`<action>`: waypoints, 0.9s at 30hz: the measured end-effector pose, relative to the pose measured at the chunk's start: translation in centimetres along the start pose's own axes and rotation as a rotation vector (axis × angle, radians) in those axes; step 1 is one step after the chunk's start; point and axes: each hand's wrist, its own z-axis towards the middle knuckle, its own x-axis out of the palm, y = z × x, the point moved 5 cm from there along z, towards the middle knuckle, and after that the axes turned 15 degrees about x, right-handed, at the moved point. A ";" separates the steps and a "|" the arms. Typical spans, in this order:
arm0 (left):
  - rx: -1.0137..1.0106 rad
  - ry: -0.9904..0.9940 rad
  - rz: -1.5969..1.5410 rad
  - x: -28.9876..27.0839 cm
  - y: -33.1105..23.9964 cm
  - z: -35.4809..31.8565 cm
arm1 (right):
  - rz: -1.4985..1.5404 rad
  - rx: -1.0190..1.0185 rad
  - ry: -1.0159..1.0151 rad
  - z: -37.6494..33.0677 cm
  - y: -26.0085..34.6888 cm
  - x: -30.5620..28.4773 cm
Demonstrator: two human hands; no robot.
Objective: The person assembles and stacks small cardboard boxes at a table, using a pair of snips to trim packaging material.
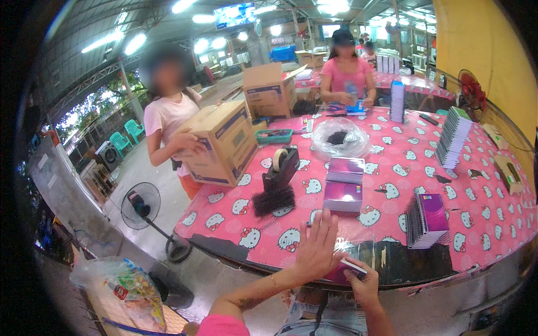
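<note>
My right hand [365, 284] grips a small purple notebook [341, 273] at the near edge of the table, thumb on top. Just left of it, my left hand [317, 241] is open, fingers stretched forward over the tabletop. Beyond its fingertips stand two piles of purple notebooks [343, 197]. To the right, more purple spiral notebooks [434, 213] are stacked with black coils along the side. A bundle of black binding coils [273, 201] lies to the left, next to a black tape dispenser [280, 169].
A person at left holds a cardboard box [221, 145] at the table [302, 224]; another in pink handles a blue item [356, 106] across it. A plastic bag of coils [339, 138], a green tray [273, 136] and tall notebook stacks [453, 137] stand around. A floor fan [141, 204] is left.
</note>
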 end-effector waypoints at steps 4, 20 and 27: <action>0.233 0.034 -0.368 3.7 -5.6 -4.6 | 0.261 0.121 -0.044 -0.3 1.5 -0.2; 0.189 0.178 -0.374 2.7 -4.4 -0.5 | -0.018 -0.064 -0.068 0.1 -0.1 -0.2; 0.200 0.230 -0.332 1.8 -5.4 0.9 | -0.169 -0.170 -0.063 0.6 -1.6 -1.3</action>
